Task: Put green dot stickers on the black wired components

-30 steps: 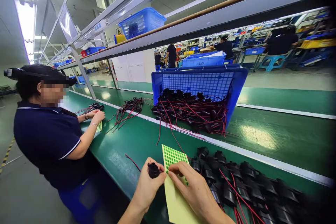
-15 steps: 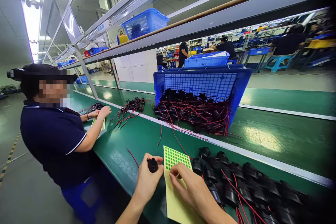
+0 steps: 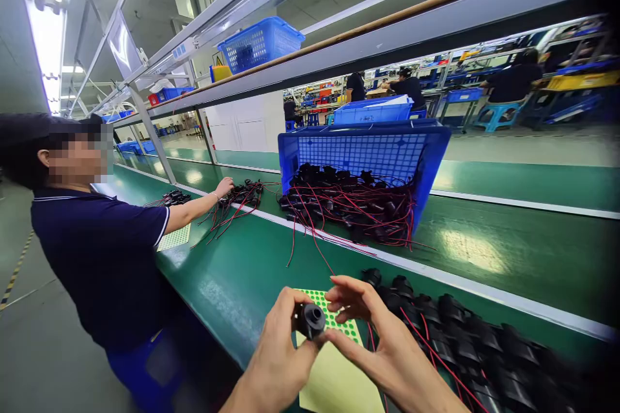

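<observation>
Far left: co-worker in dark polo beside the green bench, one arm stretched out, hand on a small bundle of black parts with red leads. Second green-dot sheet flat on the bench by that person's elbow; another small bundle further back.

Centre bottom: left hand raised above the bench edge, fingers curled around a small black round part, opening of the part facing the camera. Part held just above the sticker sheet, pale yellow backing with green dots at its far end, lying flat on the bench under both hands.

Right hand just beside the part, thumb touching its lower right edge, index and other fingers spread wide above it. Cannot tell whether a dot sits on a fingertip.

Centre back: blue basket tipped on its side, mouth facing the camera, pile of black parts with red wires spilling out of it onto the belt.

Right: row of black parts with red leads on the bench close to the right hand, blurred towards the frame edge.

Overhead: blue basket on the shelf rail. Other people seated in the background, far off.
</observation>
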`<control>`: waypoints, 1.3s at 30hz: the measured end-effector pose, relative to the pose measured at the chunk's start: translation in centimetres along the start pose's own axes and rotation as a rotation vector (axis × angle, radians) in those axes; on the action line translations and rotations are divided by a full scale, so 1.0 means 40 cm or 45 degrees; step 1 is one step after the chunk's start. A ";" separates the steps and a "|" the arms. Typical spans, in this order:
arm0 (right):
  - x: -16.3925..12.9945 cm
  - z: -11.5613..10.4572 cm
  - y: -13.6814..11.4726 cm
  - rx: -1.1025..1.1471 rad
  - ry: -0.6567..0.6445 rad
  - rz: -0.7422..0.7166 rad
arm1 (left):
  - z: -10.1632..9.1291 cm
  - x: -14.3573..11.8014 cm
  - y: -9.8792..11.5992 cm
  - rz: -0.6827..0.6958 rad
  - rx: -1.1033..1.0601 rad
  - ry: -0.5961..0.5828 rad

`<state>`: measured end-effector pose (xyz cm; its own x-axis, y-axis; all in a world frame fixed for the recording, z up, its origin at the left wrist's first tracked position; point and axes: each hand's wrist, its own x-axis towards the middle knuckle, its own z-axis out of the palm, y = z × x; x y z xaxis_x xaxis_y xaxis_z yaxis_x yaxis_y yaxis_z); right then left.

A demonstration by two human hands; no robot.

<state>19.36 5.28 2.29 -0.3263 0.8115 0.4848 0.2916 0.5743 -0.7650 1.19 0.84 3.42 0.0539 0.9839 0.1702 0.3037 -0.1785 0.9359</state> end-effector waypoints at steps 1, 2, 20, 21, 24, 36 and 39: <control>-0.005 -0.006 -0.010 0.009 -0.004 -0.008 | 0.011 -0.004 -0.002 -0.007 0.021 0.020; -0.009 -0.012 -0.020 0.019 -0.017 -0.021 | 0.020 -0.008 -0.006 -0.024 0.016 0.027; -0.027 -0.091 -0.068 -0.012 -0.281 0.032 | -0.020 -0.027 0.058 0.020 -0.472 -0.653; -0.021 -0.103 -0.071 0.009 -0.291 0.059 | -0.020 -0.026 0.054 0.020 -0.524 -0.641; -0.002 -0.125 -0.086 0.094 -0.166 0.122 | 0.000 -0.024 0.019 0.095 -0.459 -0.401; -0.009 -0.123 -0.136 0.168 -0.222 0.085 | 0.060 -0.033 -0.027 0.497 -0.199 0.052; -0.015 -0.121 -0.133 0.126 -0.237 0.062 | 0.069 -0.033 -0.025 0.562 -0.138 0.108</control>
<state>22.37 2.26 8.13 -0.4774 0.7985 0.3668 0.2243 0.5143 -0.8277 3.43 -0.26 1.40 0.0764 0.8111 0.5799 0.1677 -0.5838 0.7944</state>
